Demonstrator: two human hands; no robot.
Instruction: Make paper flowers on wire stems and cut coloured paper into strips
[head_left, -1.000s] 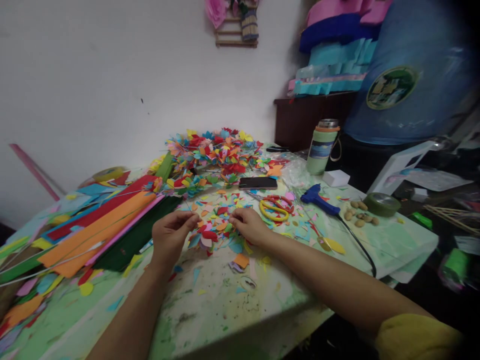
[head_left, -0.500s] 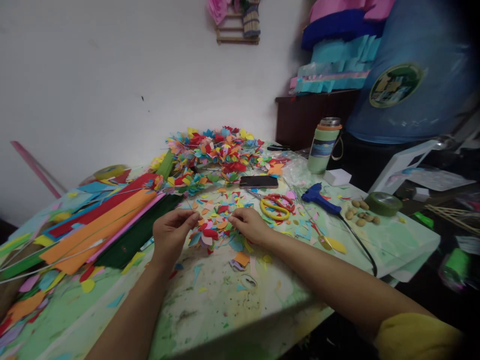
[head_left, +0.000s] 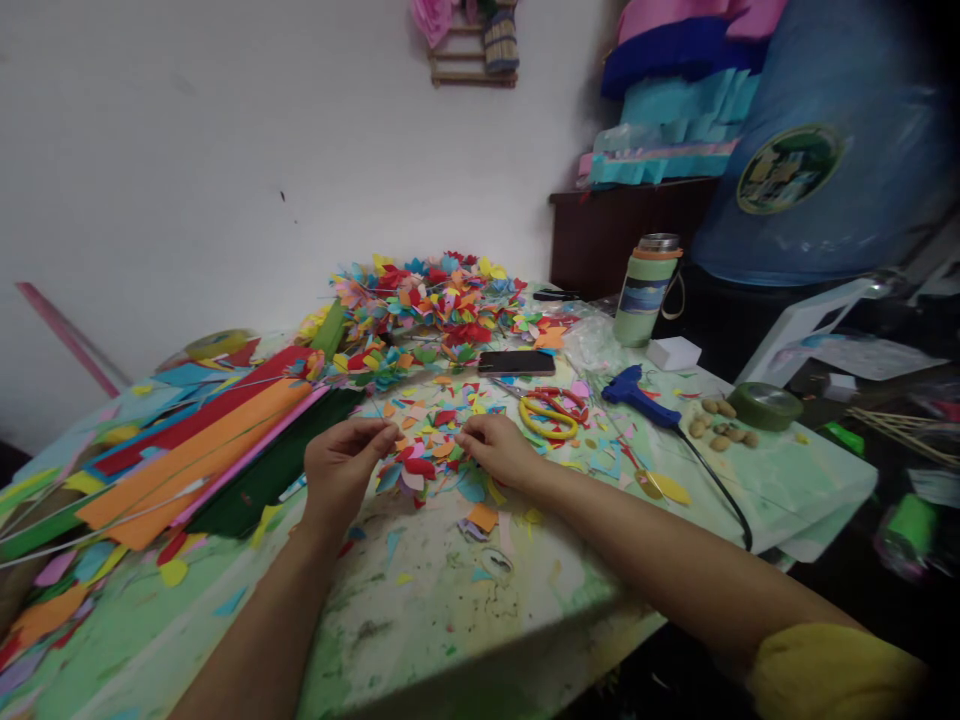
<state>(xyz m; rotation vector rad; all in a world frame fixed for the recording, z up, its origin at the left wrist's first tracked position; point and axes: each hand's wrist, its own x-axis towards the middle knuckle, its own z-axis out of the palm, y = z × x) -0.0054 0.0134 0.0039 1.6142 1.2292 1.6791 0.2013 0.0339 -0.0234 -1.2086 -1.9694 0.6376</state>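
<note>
My left hand (head_left: 346,466) hovers just above the table with thumb and fingers pinched together on something thin, too small to make out. My right hand (head_left: 496,447) rests at the right side of a small heap of coloured paper petals (head_left: 424,460), its fingers curled and pinched on a piece there. The petal heap lies between the two hands. Both forearms reach in from the lower edge, and a yellow sleeve (head_left: 832,672) shows on the right arm.
Long felt sheets (head_left: 195,450) in orange, red and dark green lie to the left. A pile of paper flowers (head_left: 435,305) sits at the back. Phone (head_left: 516,362), yellow scissors (head_left: 551,412), blue glue gun (head_left: 637,392), bottle (head_left: 645,292), tape roll (head_left: 765,406) and nuts (head_left: 724,425) are right.
</note>
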